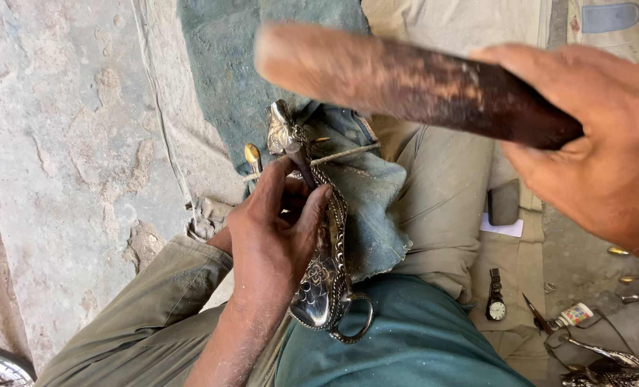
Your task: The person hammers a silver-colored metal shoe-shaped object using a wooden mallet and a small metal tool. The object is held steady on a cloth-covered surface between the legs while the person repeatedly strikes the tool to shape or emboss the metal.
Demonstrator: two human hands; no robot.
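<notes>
Hands on embossed metalwork

Your left hand (276, 236) is closed around a thin dark metal punch (299, 163), tip set on the ornate embossed silver-coloured vessel (324, 283) lying across your lap on a blue-grey cloth (373, 208). Your right hand (599, 143) grips a dark, worn wooden mallet handle (405, 82), raised above, blurred. Wristwatch (496, 304) lies beside your leg.

a wristwatch (496, 304) lies on khaki cloth (518, 269), near small scissors (538, 317) and a little tube (572, 314). a dark flat block (503, 202) rests above white paper (504, 228).
</notes>
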